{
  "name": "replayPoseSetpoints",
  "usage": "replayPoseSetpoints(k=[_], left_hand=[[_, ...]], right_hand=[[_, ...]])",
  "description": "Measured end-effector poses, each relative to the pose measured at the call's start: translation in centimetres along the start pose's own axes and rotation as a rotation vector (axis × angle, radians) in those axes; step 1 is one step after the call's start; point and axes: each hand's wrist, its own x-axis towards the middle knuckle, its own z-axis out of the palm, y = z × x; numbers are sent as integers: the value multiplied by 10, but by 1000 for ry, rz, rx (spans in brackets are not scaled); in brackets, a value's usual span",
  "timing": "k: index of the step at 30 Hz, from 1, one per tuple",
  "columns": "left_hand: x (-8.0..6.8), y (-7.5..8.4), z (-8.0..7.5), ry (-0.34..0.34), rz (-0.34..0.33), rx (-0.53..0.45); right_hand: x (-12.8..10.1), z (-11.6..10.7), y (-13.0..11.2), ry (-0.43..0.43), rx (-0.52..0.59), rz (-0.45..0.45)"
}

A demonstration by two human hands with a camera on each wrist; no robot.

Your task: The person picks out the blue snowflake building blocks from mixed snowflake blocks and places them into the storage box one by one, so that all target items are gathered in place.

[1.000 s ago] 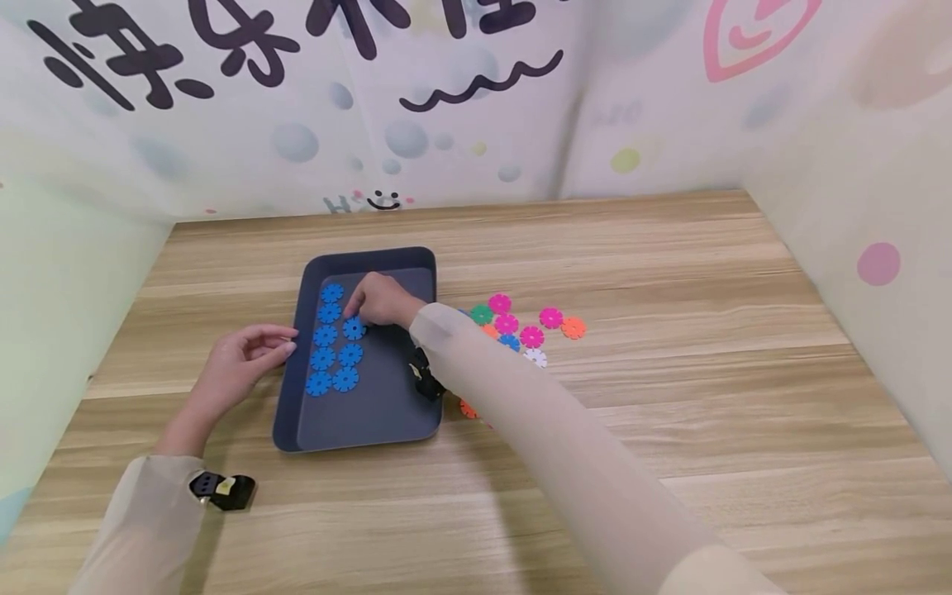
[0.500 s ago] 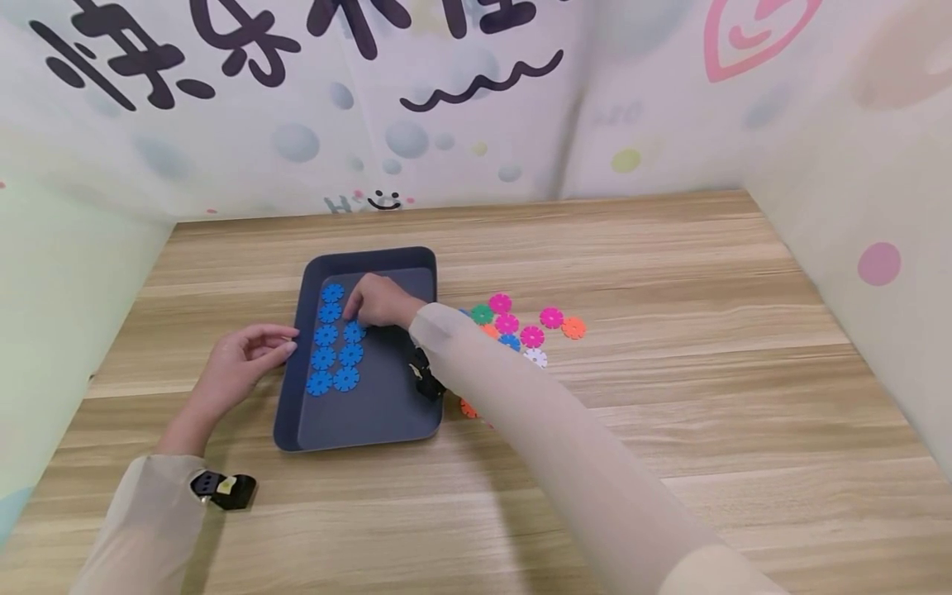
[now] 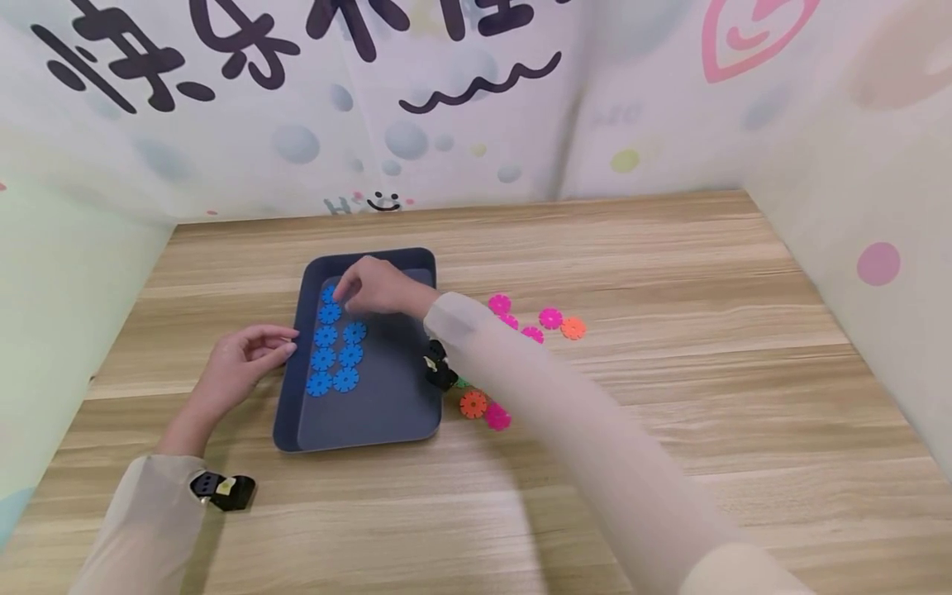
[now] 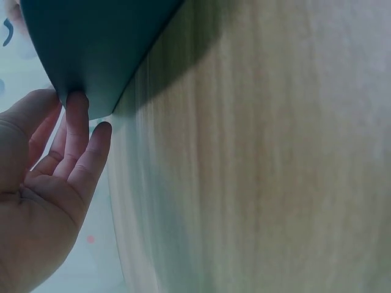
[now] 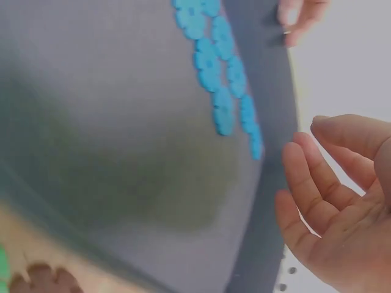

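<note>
Two columns of blue notched plastic snowflake discs (image 3: 350, 354) lie flat along the left side of a dark grey tray (image 3: 397, 397). My right hand (image 3: 383, 287) is above the far part of the tray and partly covers the farthest blue disc in the head view. In the right wrist view its fingers (image 5: 302, 177) are loosely bent, thumb apart, with nothing between them. At the tray's left rim is my left hand (image 3: 241, 364); in the left wrist view its fingertips (image 4: 77, 104) touch the tray's outer wall.
Right of the tray lie loose discs, among them a pink disc (image 3: 550, 318), an orange disc (image 3: 573, 328) and another orange disc (image 3: 473, 404). My right sleeve (image 3: 550, 388) hides part of this group. A printed wall cloth (image 3: 476, 157) stands behind the wooden table (image 3: 632, 264).
My right hand has let go of the farthest blue disc in the right column and risen back from it. That disc stays in place. The left hand has not moved.
</note>
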Motion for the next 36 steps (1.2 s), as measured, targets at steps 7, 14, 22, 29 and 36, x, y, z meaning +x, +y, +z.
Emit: replayPoseSetpoints(k=[7,14,22,29,36], left_hand=[[0,-1,1,3,-7,21],[-2,-6,1,8,-11,15],[-2,-6,1,7,-7,12],[-2,-6,1,9,-9,1],[0,-5,2,9,-7,-4]], right_hand=[[-23,-25,-8,5,-24,-62],[-45,-44,-1,27,-64,-54],[-71,-59,12,48,-94,-53],[-93,-67,30,66,-102,-40],[-119,-70,55,57,-71,-5]])
